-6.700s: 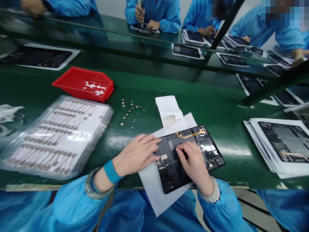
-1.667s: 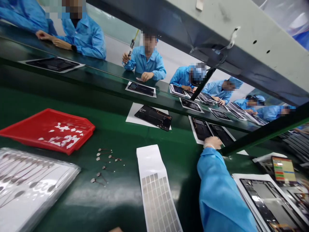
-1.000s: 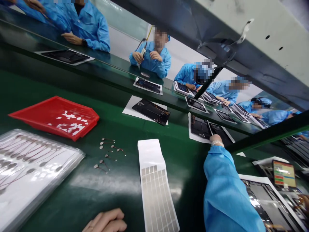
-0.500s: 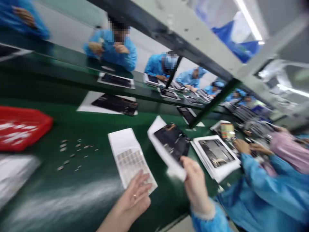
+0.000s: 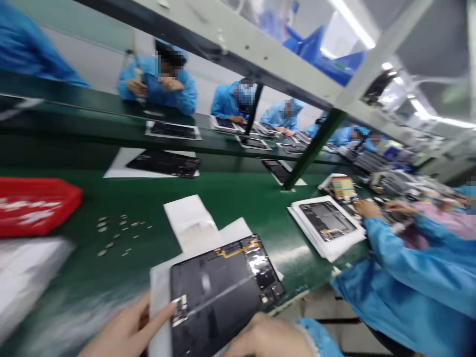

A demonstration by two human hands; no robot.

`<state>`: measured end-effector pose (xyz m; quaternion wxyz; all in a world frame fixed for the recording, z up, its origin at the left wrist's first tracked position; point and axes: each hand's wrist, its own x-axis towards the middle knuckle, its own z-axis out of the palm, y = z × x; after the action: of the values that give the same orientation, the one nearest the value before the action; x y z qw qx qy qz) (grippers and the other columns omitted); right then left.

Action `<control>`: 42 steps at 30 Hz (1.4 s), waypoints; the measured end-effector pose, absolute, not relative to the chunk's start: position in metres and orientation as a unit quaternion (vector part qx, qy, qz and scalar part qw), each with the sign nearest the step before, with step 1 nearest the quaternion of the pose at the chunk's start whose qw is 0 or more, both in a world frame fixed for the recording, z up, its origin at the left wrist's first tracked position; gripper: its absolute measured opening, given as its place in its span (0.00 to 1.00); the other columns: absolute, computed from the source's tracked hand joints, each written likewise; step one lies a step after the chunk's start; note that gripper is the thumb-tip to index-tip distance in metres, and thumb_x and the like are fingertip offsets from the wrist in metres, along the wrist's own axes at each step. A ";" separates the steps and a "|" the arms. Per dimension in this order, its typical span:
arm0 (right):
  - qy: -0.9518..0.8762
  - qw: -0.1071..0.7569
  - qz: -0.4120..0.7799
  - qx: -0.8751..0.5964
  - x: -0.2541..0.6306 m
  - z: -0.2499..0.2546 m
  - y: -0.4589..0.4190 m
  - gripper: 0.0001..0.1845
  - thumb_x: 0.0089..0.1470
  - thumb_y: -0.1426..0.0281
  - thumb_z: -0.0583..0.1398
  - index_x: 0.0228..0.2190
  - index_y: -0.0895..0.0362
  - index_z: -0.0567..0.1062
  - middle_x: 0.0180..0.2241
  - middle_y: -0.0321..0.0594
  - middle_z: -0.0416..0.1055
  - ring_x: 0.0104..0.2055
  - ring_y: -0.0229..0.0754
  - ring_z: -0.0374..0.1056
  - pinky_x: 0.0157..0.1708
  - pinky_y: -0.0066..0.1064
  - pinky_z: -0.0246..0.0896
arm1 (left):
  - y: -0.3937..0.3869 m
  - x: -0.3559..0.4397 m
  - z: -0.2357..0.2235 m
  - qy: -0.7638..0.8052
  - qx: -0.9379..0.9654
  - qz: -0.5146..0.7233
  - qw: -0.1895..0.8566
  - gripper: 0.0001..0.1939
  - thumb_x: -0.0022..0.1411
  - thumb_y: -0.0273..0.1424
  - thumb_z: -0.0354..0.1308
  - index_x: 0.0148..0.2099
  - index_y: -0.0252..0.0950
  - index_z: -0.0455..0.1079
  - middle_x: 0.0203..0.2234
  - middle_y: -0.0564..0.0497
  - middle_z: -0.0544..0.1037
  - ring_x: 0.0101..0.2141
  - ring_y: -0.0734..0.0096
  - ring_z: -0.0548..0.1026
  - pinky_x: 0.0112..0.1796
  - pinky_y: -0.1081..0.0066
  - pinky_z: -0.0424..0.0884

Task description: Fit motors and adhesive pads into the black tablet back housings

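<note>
An opened tablet housing (image 5: 223, 292), dark inside with a gold flex strip and small parts at its ends, lies over a white sheet (image 5: 159, 277) just in front of me. My left hand (image 5: 134, 325) grips the left edge of both, thumb on top and fingers partly hidden beneath. At the near edge, my right hand (image 5: 269, 337) is closed on the housing; it is blurred and its fingertips are hidden. Beyond the housing, a white sticker sheet (image 5: 191, 215) lies on the green bench, partly covered by it.
A red tray (image 5: 67, 198) with white pieces and a clear plastic bag (image 5: 33, 272) are at left. Several small metal parts (image 5: 102, 225) lie nearby. Another housing (image 5: 163, 162) lies further back; stacked ones (image 5: 327, 220) stand right, beside a co-worker's sleeve (image 5: 401, 253). A green post (image 5: 316, 146) rises behind.
The tablet housing and its white sheet have moved left and toward me, turning and now covering part of the sticker sheet. My left hand has left the sticker sheet and taken the housing's left edge.
</note>
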<state>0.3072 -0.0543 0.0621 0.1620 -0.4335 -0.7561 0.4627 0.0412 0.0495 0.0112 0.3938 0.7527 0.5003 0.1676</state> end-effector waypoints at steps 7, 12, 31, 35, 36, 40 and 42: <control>-0.770 0.172 0.319 -0.525 0.318 0.103 0.018 0.14 0.61 0.67 0.53 0.28 0.56 0.75 0.26 0.35 0.75 0.29 0.36 0.70 0.31 0.25 0.60 | 0.080 0.052 0.081 0.542 0.823 0.156 0.064 0.17 0.67 0.37 0.46 0.52 0.39 0.68 0.37 0.47 0.79 0.39 0.57 0.77 0.39 0.63 0.71; -0.742 0.238 0.177 -0.602 0.307 0.081 0.101 0.05 0.56 0.70 0.58 0.35 0.55 0.73 0.35 0.40 0.74 0.39 0.43 0.68 0.40 0.33 0.60 | 0.123 0.100 0.068 0.484 0.856 0.176 0.046 0.18 0.61 0.31 0.57 0.53 0.34 0.67 0.47 0.40 0.73 0.50 0.51 0.69 0.48 0.58 0.65; -0.810 0.224 0.061 -0.538 0.295 0.059 0.135 0.12 0.57 0.75 0.55 0.42 0.58 0.75 0.40 0.46 0.70 0.44 0.48 0.61 0.46 0.39 0.58 | 0.166 0.122 0.033 0.441 0.855 0.213 0.171 0.12 0.62 0.38 0.56 0.31 0.37 0.75 0.31 0.49 0.79 0.39 0.62 0.73 0.46 0.61 0.58; -0.852 0.108 -0.072 -0.507 0.286 0.067 0.135 0.08 0.59 0.74 0.56 0.39 0.57 0.75 0.38 0.44 0.71 0.40 0.46 0.62 0.38 0.35 0.58 | 0.166 0.122 0.032 0.432 0.862 0.208 0.168 0.16 0.64 0.40 0.54 0.30 0.37 0.75 0.28 0.49 0.79 0.38 0.63 0.73 0.47 0.61 0.57; -0.856 0.092 -0.090 -0.501 0.284 0.068 0.135 0.07 0.59 0.73 0.57 0.37 0.57 0.75 0.37 0.44 0.71 0.40 0.46 0.62 0.37 0.35 0.58 | 0.167 0.122 0.032 0.431 0.862 0.207 0.169 0.16 0.65 0.39 0.53 0.30 0.37 0.75 0.28 0.49 0.79 0.38 0.63 0.73 0.46 0.60 0.57; -0.870 0.086 -0.109 -0.473 0.281 0.071 0.128 0.09 0.60 0.75 0.55 0.31 0.57 0.74 0.35 0.44 0.70 0.39 0.45 0.61 0.35 0.35 0.55 | 0.170 0.120 0.032 0.432 0.861 0.201 0.177 0.15 0.64 0.38 0.54 0.29 0.36 0.75 0.27 0.49 0.79 0.38 0.63 0.73 0.46 0.60 0.58; -0.855 0.159 -0.076 -0.488 0.284 0.072 0.119 0.10 0.60 0.74 0.54 0.30 0.57 0.74 0.36 0.45 0.70 0.41 0.45 0.62 0.38 0.35 0.56 | 0.167 0.117 0.036 0.433 0.858 0.205 0.183 0.11 0.61 0.38 0.57 0.35 0.37 0.75 0.33 0.48 0.80 0.41 0.61 0.73 0.48 0.60 0.57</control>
<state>0.2836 0.1187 0.0721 0.1585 -0.4878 -0.8551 -0.0759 0.1167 0.1673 0.0361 0.1829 0.8583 0.4334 0.2047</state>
